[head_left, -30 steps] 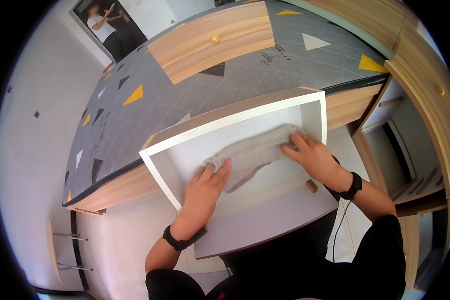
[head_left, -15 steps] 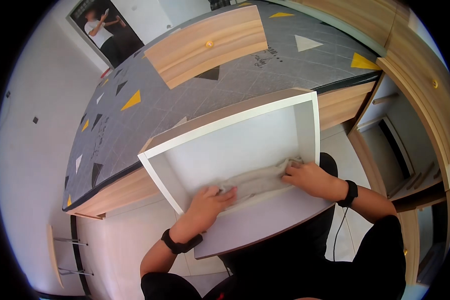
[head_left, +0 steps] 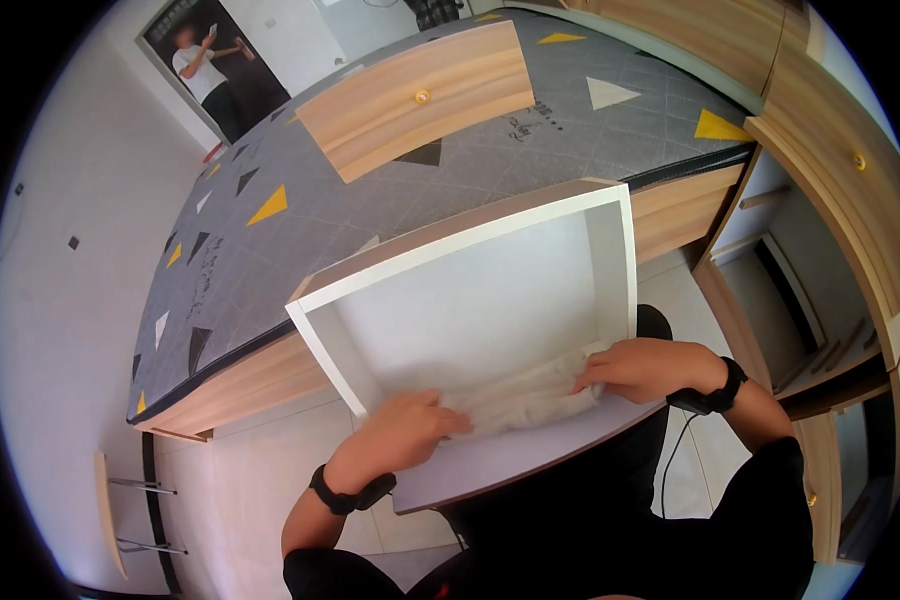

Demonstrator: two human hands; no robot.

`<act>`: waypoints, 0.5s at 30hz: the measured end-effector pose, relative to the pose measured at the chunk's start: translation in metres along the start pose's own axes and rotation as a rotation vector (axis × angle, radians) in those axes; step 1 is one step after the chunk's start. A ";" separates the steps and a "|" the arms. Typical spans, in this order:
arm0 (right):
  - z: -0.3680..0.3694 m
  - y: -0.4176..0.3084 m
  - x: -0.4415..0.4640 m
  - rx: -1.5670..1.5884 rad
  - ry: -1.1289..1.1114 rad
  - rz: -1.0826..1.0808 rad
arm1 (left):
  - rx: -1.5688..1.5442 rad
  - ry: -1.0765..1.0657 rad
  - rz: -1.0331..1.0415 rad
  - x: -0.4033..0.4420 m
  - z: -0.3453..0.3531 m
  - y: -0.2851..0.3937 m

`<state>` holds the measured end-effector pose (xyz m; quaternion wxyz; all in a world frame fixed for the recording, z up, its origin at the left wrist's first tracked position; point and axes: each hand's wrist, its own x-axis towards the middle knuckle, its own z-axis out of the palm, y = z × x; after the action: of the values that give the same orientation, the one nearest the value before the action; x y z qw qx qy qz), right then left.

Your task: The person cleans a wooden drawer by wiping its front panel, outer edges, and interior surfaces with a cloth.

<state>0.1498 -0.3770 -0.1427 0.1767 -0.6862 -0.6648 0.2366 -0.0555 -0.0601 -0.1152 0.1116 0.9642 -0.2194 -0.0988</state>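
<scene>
A white-lined drawer (head_left: 460, 237) rests tilted on my lap, its open side facing me. A pale grey-beige cloth (head_left: 525, 402) is stretched along the drawer's near side, by the inner face of its front panel (head_left: 515, 455). My left hand (head_left: 407, 428) grips the cloth's left end, its fingertips slightly blurred. At the other end, my right hand (head_left: 647, 368) has its fingers bent over the cloth, with the thumb side partly hidden. Both wrists wear black bands.
Ahead is a bed with a grey patterned mattress (head_left: 270, 260), and another wooden drawer (head_left: 420, 97) lies on it. To the right stands a wooden cabinet (head_left: 820, 130) with open compartments. A person (head_left: 200, 75) stands in the far doorway. A cable hangs by my right leg.
Both hands have drawn the cloth toward me, from the drawer's inside onto its near edge. The cloth now lies flatter and wider. The drawer has barely shifted.
</scene>
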 end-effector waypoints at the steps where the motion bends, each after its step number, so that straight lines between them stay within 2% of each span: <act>1: -0.002 -0.004 -0.004 0.054 -0.007 0.016 | -0.049 0.021 -0.002 -0.002 -0.005 0.006; 4: -0.004 -0.012 -0.014 0.080 0.020 -0.032 | -0.055 0.142 0.028 -0.009 -0.013 0.018; 8: -0.013 -0.027 -0.024 0.180 0.031 -0.023 | 0.002 0.199 0.010 -0.018 -0.027 0.035; 11: -0.029 -0.042 -0.028 0.139 0.154 -0.036 | 0.029 0.297 0.026 -0.025 -0.035 0.041; 13: -0.037 -0.049 -0.026 -0.127 0.322 -0.036 | 0.049 0.441 -0.021 -0.030 -0.043 0.047; 15: -0.039 -0.052 -0.023 -0.082 0.386 0.022 | 0.118 0.509 -0.042 -0.034 -0.047 0.051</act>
<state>0.1286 -0.3941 -0.0799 0.2701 -0.7326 -0.6202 0.0754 -0.0944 -0.0816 -0.0520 0.1045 0.9672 -0.1694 0.1577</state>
